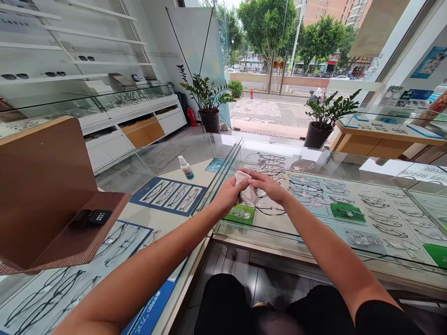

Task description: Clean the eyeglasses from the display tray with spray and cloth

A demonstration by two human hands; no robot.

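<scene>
Above the glass display counter (279,228), my left hand (228,193) and my right hand (267,185) meet over a crumpled whitish cloth (248,194). Fingers of both hands are closed on the cloth, which hangs down between them. Whether anything is wrapped inside it cannot be made out. Rows of eyeglasses (305,188) lie under the glass, some just beyond and to the right of my hands. Below the cloth, a green card (240,214) shows through the glass. A small white spray bottle with blue liquid (186,168) stands on the counter, left of my hands.
At the left, a brown wooden stand (52,186) rises over the counter, with a small black object (99,217) on its ledge. Potted plants (211,122) (317,135) stand beyond the counter near the glass doors. Shelves with sunglasses (86,58) line the left wall.
</scene>
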